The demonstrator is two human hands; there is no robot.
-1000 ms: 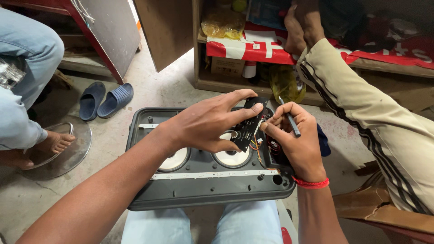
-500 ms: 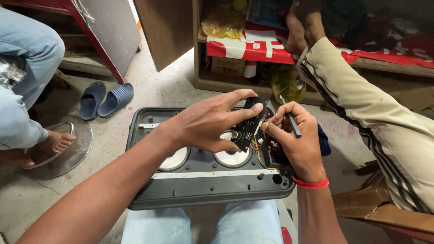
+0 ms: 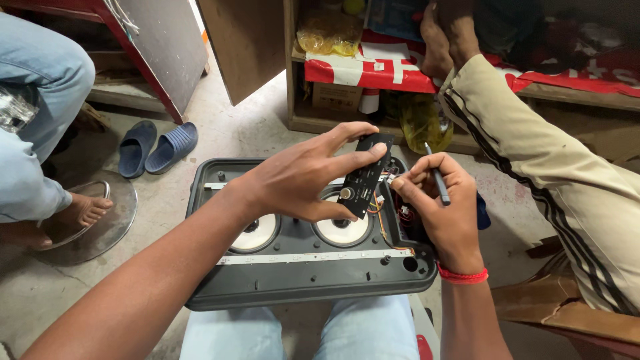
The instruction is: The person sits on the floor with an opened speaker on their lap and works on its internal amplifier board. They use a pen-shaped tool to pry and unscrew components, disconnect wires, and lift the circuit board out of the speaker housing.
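Black control panel (image 3: pixel 365 175) lifted out of open speaker housing (image 3: pixel 300 233), wires (image 3: pixel 381 215) still attached.

Pinched upright in left hand (image 3: pixel 303 180) above the right speaker cone (image 3: pixel 343 230); thin screwdriver (image 3: pixel 438 179) gripped in closed right hand (image 3: pixel 437 210) just to the right. Housing open across the lap, panel freed but not unplugged. Wire ends hidden behind panel and fingers; seated neighbours' sleeve (image 3: pixel 553 167) and jeans (image 3: pixel 33 133) cut off at frame edges.

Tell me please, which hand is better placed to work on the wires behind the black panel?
Probably the right hand: it holds a thin dark tool beside the wires, while the left hand is occupied gripping the black panel.
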